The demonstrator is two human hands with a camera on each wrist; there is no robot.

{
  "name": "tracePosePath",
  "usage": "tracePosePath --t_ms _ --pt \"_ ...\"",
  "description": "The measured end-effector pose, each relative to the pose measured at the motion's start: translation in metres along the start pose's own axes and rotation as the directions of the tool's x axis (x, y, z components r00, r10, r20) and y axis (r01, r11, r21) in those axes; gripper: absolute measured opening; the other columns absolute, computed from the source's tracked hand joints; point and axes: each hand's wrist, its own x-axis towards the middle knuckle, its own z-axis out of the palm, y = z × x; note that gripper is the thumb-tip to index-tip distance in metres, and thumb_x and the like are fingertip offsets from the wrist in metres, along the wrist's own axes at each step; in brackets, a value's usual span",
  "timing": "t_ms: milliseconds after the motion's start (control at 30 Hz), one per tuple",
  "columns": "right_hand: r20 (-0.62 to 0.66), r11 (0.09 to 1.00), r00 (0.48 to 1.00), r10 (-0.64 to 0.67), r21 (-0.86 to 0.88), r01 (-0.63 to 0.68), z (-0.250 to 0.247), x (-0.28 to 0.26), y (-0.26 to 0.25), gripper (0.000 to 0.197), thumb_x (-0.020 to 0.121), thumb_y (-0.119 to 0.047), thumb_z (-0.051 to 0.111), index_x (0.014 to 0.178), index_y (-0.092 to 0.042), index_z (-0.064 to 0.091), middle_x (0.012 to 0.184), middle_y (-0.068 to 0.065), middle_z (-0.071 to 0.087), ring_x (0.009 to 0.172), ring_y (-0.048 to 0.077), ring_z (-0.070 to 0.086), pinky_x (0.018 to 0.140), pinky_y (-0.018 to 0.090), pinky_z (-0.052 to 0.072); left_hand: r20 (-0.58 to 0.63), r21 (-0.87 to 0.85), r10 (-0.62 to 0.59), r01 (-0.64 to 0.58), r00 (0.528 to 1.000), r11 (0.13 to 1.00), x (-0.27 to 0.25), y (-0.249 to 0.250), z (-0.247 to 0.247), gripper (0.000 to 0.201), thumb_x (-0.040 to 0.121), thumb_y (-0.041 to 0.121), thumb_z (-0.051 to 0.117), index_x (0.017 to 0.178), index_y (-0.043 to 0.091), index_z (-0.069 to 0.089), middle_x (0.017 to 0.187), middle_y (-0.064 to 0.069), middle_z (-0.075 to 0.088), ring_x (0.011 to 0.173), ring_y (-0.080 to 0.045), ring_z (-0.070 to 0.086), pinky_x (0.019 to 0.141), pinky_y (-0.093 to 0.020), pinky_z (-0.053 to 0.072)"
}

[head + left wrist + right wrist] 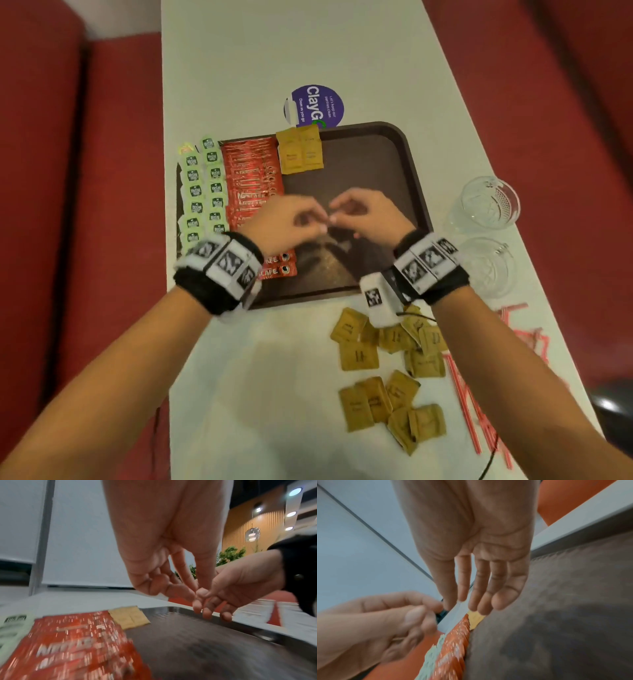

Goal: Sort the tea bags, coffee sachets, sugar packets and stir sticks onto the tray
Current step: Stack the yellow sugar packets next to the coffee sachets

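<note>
On the brown tray (pixel 359 164), green tea bags (pixel 202 192) fill the left edge, red coffee sachets (pixel 251 171) lie beside them, and two yellow sugar packets (pixel 300 150) sit at the far rim. Both hands hover over the tray's bare middle with their fingertips meeting. My left hand (pixel 318 224) has curled fingers, thumb against forefinger; I see nothing in it (pixel 180 586). The fingers of my right hand (pixel 337 214) are nearly straight and bare (pixel 465 601). Many loose sugar packets (pixel 390 370) lie on the white table in front of the tray. Red-striped stir sticks (pixel 479 394) lie to their right.
Two clear glasses (pixel 486 202) (pixel 489 263) stand right of the tray near the table edge. A round purple sticker (pixel 313 106) is on the table behind the tray. Red seats (pixel 102 171) flank the narrow table. A thin black cable (pixel 489 455) trails off the near right.
</note>
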Motion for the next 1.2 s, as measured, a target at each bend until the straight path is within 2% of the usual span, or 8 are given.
tracePosePath --t_ms 100,200,367,667,867,967,1100,1200 --pt "0.142 0.99 0.986 0.091 -0.122 -0.074 0.008 -0.052 0.019 0.015 0.08 -0.016 0.071 0.093 -0.02 0.064 0.081 -0.007 0.062 0.079 0.009 0.057 0.054 0.004 0.042 0.158 -0.03 -0.06 0.065 0.986 0.997 -0.046 0.004 0.041 0.021 0.084 0.025 0.067 0.102 0.014 0.067 0.085 0.004 0.063 0.073 -0.008 0.054 0.06 -0.007 0.037" --pt "0.188 0.949 0.966 0.177 -0.293 -0.117 0.015 -0.09 0.03 0.02 0.081 -0.017 0.07 0.1 -0.015 0.066 0.091 -0.001 0.062 0.087 0.011 0.056 0.07 0.014 0.041 0.241 -0.018 -0.148 0.157 0.959 0.987 -0.074 0.008 0.076 0.026 0.085 0.025 0.065 0.108 0.012 0.064 0.091 -0.002 0.065 0.078 -0.011 0.055 0.067 -0.017 0.04" --pt "0.163 0.777 0.97 0.182 -0.628 -0.04 0.028 -0.121 0.04 0.026 0.081 -0.03 0.067 0.107 -0.023 0.064 0.114 0.005 0.05 0.113 0.023 0.042 0.095 0.032 0.037 0.144 0.0 -0.301 0.305 0.943 0.952 -0.093 0.016 0.112 0.037 0.085 0.028 0.064 0.116 0.011 0.055 0.095 -0.004 0.058 0.086 -0.018 0.054 0.08 -0.03 0.045" --pt "0.149 0.556 0.975 0.166 -0.831 0.032 0.056 -0.151 0.047 0.044 0.08 -0.045 0.064 0.118 -0.024 0.056 0.123 0.004 0.047 0.118 0.027 0.038 0.096 0.039 0.034 0.054 0.018 -0.4 0.4 0.915 0.916 -0.088 0.027 0.14 0.031 0.083 0.027 0.066 0.106 0.01 0.052 0.105 -0.011 0.058 0.094 -0.027 0.056 0.074 -0.03 0.042" --pt "0.169 0.593 0.971 0.168 -0.804 0.038 0.059 -0.152 0.049 0.037 0.081 -0.039 0.065 0.112 -0.021 0.055 0.119 0.003 0.05 0.115 0.025 0.041 0.093 0.037 0.036 0.046 -0.045 -0.371 0.372 0.928 0.927 -0.09 0.025 0.143 0.015 0.082 0.013 0.066 0.094 0.008 0.059 0.097 -0.004 0.043 0.096 -0.027 0.054 0.083 -0.031 0.043" --pt "0.203 0.679 0.969 0.142 -0.732 0.054 0.057 -0.151 0.048 0.022 0.083 -0.026 0.063 0.103 -0.019 0.054 0.108 0.002 0.059 0.102 0.022 0.052 0.083 0.034 0.044 0.031 -0.127 -0.308 0.309 0.951 0.942 -0.096 0.023 0.137 0.012 0.083 0.009 0.062 0.083 0.016 0.053 0.09 -0.004 0.053 0.089 -0.026 0.057 0.08 -0.032 0.045" --pt "0.262 0.82 0.957 0.126 -0.57 0.048 0.048 -0.147 0.044 0.03 0.085 -0.023 0.063 0.114 -0.019 0.058 0.094 -0.001 0.056 0.087 0.014 0.051 0.079 0.028 0.046 0.053 -0.281 -0.244 0.249 0.968 0.927 -0.102 0.02 0.113 0.013 0.084 0.012 0.062 0.087 0.021 0.053 0.081 -0.006 0.058 0.068 -0.017 0.053 0.064 -0.024 0.045" --pt "0.247 0.898 0.962 0.114 -0.441 0.007 0.036 -0.138 0.036 0.018 0.087 -0.027 0.062 0.104 -0.023 0.065 0.091 -0.004 0.059 0.084 0.013 0.054 0.07 0.021 0.045 0.035 -0.342 -0.208 0.208 0.977 0.916 -0.096 0.013 0.081 0.02 0.084 0.008 0.06 0.085 0.028 0.063 0.091 -0.008 0.063 0.076 -0.018 0.059 0.069 -0.027 0.053"
